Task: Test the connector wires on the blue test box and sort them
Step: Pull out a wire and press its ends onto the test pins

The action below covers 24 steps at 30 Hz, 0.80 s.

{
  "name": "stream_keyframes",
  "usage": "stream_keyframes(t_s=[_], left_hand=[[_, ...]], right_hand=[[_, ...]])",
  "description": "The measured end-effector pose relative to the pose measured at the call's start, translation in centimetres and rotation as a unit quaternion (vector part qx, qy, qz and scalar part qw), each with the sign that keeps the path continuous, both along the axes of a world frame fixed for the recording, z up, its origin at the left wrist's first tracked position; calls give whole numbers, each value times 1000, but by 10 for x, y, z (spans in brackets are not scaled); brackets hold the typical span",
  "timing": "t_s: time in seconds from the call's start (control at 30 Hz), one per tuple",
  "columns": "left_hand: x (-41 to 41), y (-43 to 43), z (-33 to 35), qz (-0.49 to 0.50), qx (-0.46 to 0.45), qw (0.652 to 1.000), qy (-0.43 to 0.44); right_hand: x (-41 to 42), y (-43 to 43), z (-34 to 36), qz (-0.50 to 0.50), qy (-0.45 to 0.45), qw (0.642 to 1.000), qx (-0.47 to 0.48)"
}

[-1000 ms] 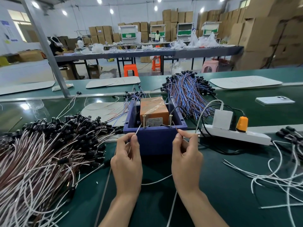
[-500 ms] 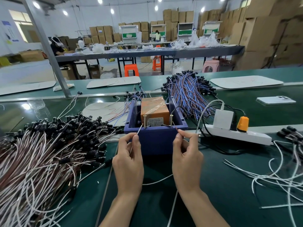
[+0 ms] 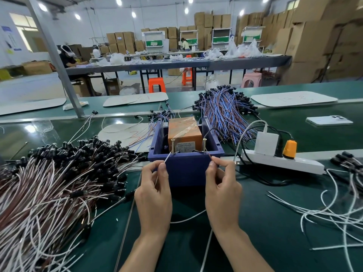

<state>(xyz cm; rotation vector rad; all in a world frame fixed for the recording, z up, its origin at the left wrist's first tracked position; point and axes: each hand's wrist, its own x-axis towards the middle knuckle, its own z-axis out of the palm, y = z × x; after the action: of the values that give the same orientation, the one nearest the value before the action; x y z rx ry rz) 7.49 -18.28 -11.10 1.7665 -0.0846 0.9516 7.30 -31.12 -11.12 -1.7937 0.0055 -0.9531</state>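
On the green desk (image 3: 275,216), the open blue plastic test box (image 3: 185,167) holds an orange tape-wrapped block (image 3: 184,131) behind two upright brass screws (image 3: 173,147); the left hand (image 3: 154,195) pinches a thin white wire end (image 3: 167,159) at one, the right hand (image 3: 223,191) a brownish wire end (image 3: 210,157), seemingly touching the other.

A: Where does the test box (image 3: 186,167) sit?
B: Mid-bench (image 3: 255,232), with a packet (image 3: 184,132) inside it and two screws (image 3: 173,146) upright at its near rim.
A: And around it?
B: A heap of wires (image 3: 59,183) lies to its left and a bundle of wires (image 3: 224,110) behind it to the right. A power strip (image 3: 282,160) sits just right of it, with a charger (image 3: 266,143) plugged on top. Loose wires (image 3: 334,209) lie nearer on the right, and a phone (image 3: 329,120) far back right.
A: The hands?
B: Before the near wall. The left hand (image 3: 153,197) pinches a wire end (image 3: 167,160) up at the left screw. The right hand (image 3: 223,197) pinches a second wire end just beside the right screw.
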Motion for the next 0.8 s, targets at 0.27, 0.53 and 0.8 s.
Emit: stream_keyframes(t_s=[0.27, 0.53, 0.8], left_hand=[[-1, -1, 2, 0, -5, 1000, 4], [0, -1, 2, 5, -1, 1000, 3], [1, 1, 1, 5, -9, 1000, -2]], right_hand=[[-1, 1, 1, -21, -7, 1000, -13], [1, 0, -1, -27, -32, 999, -31], [1, 0, -1, -15, -5, 1000, 3]])
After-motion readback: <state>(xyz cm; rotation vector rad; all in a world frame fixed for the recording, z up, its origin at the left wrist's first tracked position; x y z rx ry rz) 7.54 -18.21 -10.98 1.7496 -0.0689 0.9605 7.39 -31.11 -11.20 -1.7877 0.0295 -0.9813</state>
